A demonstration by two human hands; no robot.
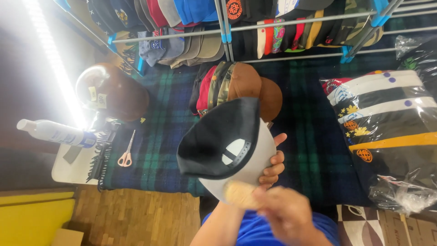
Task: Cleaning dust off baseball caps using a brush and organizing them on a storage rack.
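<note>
My left hand [273,166] holds up a black cap with a grey brim [218,136], its fingers curled around the cap's right edge. The cap's inside faces me and its snap strap shows. My right hand [284,214] is blurred just below the brim, close to a pale patch [239,193] on the brim's lower edge. Whether that hand grips anything is unclear. Both hands hover over a dark plaid blanket [159,136].
A stack of brown, camouflage and red caps [236,84] lies behind the held cap. Racks of caps [282,32] line the back. Orange-handled scissors [126,152], a white bottle [54,132], a brown cap [114,91] and a bright light tube are at left. Bagged caps [387,123] lie at right.
</note>
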